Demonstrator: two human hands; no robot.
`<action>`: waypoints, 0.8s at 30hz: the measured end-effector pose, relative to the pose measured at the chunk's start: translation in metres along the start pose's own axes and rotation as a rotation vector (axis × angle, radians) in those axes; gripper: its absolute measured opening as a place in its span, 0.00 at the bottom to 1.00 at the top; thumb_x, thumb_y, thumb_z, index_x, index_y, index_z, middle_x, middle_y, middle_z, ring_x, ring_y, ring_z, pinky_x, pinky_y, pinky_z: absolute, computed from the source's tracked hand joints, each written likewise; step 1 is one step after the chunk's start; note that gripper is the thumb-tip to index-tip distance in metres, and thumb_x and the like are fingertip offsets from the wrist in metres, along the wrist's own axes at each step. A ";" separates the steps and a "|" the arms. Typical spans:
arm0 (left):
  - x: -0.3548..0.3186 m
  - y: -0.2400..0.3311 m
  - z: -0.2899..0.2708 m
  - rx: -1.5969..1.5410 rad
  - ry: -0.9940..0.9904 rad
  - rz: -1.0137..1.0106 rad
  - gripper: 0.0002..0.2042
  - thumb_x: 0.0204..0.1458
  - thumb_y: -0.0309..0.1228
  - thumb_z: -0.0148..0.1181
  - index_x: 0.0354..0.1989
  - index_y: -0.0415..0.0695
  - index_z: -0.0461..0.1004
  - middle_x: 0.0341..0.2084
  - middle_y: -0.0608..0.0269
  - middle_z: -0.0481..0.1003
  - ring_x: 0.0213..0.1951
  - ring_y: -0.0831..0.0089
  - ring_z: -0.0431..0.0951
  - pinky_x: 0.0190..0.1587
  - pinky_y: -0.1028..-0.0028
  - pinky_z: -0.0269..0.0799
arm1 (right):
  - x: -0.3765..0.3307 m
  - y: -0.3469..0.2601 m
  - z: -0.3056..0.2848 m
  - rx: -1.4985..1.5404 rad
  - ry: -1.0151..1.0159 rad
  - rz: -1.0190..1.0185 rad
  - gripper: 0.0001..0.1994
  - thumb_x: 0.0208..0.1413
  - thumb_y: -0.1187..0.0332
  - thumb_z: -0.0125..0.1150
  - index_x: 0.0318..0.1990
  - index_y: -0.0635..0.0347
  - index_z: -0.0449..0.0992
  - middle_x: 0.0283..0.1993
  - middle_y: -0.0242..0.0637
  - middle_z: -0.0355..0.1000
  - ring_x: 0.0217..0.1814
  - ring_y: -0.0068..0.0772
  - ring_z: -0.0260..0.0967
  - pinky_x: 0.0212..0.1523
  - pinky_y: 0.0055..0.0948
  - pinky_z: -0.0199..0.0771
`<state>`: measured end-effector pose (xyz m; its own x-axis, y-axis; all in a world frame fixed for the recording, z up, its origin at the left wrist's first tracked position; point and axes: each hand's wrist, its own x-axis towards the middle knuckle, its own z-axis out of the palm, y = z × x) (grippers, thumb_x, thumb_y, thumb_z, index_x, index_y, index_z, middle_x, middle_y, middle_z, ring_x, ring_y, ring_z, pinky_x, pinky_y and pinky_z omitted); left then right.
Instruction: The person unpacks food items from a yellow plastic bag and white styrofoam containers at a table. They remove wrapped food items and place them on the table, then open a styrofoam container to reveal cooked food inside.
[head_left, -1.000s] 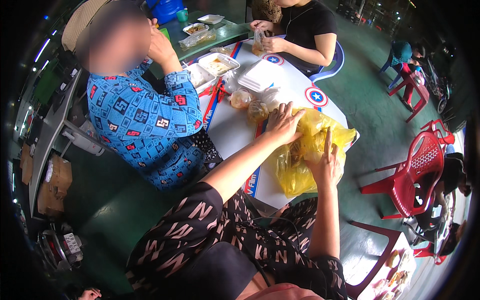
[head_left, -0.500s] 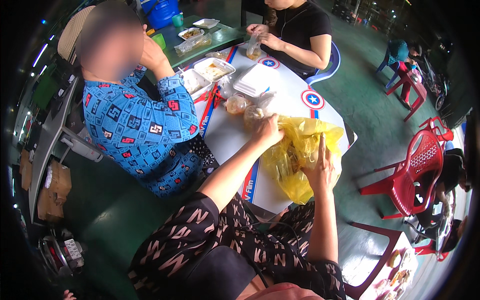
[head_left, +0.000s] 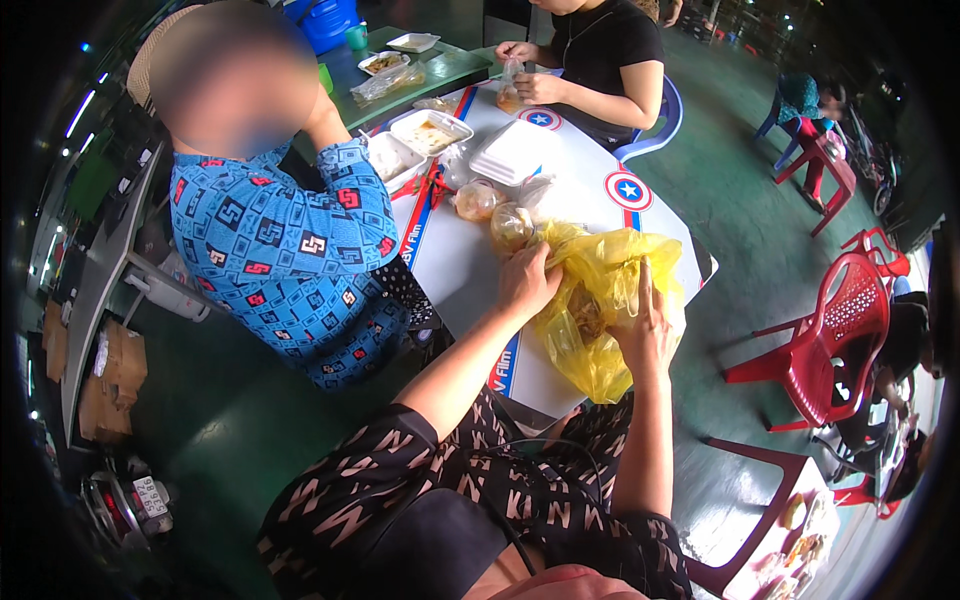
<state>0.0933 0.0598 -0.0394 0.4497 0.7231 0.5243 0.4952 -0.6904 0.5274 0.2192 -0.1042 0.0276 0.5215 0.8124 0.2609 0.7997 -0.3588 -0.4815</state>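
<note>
white table [head_left: 470,270] | left hand [head_left: 527,280] grip pinching yellow plastic bag [head_left: 600,300] | right hand [head_left: 648,330] grip clutching it

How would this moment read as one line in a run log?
left hand: gripping yellow plastic bag at its mouth | right hand: holding bag's right side | bag: on white table edge | clear food bags: just beyond
</note>
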 end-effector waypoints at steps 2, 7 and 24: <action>-0.006 -0.002 0.004 -0.049 0.055 0.022 0.11 0.44 0.33 0.60 0.32 0.42 0.68 0.27 0.55 0.74 0.33 0.58 0.75 0.40 0.61 0.64 | 0.000 0.001 0.001 0.007 0.007 0.006 0.53 0.31 0.73 0.72 0.67 0.42 0.45 0.57 0.53 0.62 0.55 0.52 0.65 0.49 0.42 0.70; -0.011 0.003 0.015 -0.095 0.111 0.072 0.11 0.43 0.32 0.61 0.33 0.43 0.69 0.27 0.57 0.74 0.32 0.59 0.75 0.39 0.63 0.65 | -0.006 0.017 -0.003 0.040 0.047 0.029 0.53 0.30 0.71 0.74 0.67 0.42 0.46 0.58 0.51 0.61 0.54 0.51 0.66 0.50 0.40 0.70; 0.023 -0.066 0.047 -0.149 -0.055 0.128 0.19 0.55 0.39 0.52 0.46 0.35 0.67 0.41 0.41 0.72 0.42 0.46 0.71 0.44 0.60 0.67 | -0.011 0.040 0.028 -0.001 0.110 -0.053 0.41 0.43 0.70 0.57 0.66 0.27 0.48 0.56 0.54 0.57 0.33 0.45 0.73 0.33 0.39 0.74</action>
<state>0.1062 0.1233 -0.0933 0.5439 0.6264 0.5584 0.3175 -0.7696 0.5540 0.2371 -0.1148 -0.0184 0.5077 0.7751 0.3762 0.8274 -0.3169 -0.4638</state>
